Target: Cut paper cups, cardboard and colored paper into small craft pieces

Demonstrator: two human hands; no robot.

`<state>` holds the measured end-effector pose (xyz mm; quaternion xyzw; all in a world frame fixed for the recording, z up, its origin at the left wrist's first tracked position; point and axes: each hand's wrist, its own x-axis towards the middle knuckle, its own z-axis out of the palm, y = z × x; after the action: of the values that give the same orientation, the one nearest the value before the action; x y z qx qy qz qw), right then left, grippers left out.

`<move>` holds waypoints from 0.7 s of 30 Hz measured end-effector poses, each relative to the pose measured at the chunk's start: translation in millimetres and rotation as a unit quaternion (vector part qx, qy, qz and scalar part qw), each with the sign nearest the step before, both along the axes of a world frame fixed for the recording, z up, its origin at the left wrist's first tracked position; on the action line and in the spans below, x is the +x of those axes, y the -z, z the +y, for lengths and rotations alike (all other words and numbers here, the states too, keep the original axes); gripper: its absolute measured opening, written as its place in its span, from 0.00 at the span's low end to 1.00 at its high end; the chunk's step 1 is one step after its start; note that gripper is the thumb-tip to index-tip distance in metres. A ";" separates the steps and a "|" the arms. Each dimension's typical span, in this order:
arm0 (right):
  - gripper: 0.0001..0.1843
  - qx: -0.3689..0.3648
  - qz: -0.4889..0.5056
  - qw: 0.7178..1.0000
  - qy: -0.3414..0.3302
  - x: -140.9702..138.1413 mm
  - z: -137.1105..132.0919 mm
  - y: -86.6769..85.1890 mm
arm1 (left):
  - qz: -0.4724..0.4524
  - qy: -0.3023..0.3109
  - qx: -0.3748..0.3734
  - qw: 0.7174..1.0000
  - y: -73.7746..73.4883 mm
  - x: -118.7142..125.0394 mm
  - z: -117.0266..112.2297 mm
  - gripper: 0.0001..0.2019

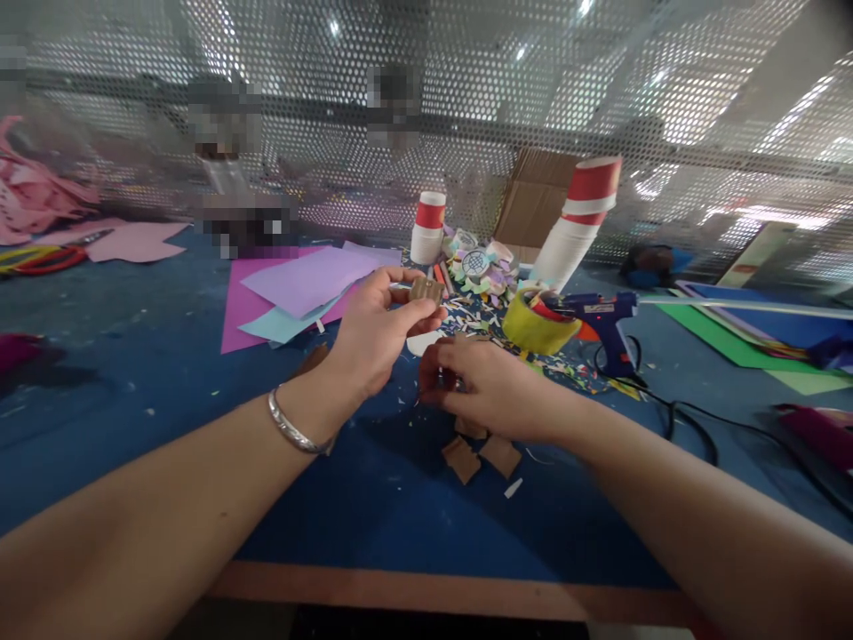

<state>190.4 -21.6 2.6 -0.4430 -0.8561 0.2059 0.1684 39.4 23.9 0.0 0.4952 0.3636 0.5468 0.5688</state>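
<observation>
Apparently positioning a cardboard piece (427, 291), pinched in the left hand (374, 333); curling the right hand (485, 384) near cardboard squares (461, 459), cannot tell if gripping; next needing steadiness.

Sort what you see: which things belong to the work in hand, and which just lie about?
Apparently in the work:
- cardboard piece in the left hand
- loose cardboard pieces near the right hand

Probably just lying about:
- scissors
- pink paper
- green paper
</observation>
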 end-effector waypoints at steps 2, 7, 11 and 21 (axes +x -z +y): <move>0.04 0.000 0.069 0.998 0.013 13.7 -6.0 -5.3 | 0.001 0.007 -0.013 1.000 -1.0 0.2 -2.3 0.13; 0.11 -0.026 0.306 0.945 0.111 44.0 -10.1 -6.7 | 0.021 0.071 -0.058 0.996 -1.4 3.9 -10.9 0.12; 0.13 -0.049 0.478 0.868 0.129 46.7 -5.4 -1.5 | 0.050 0.129 -0.100 0.985 -0.8 9.9 -20.4 0.13; 0.19 -0.116 0.563 0.805 0.147 22.7 -2.1 11.5 | -0.004 0.176 -0.114 0.978 8.2 17.8 -35.2 0.17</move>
<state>213.1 -23.7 -8.9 -0.3859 -0.5057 0.4896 0.5964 57.2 -11.3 -8.2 0.4813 0.3285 0.3953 0.7100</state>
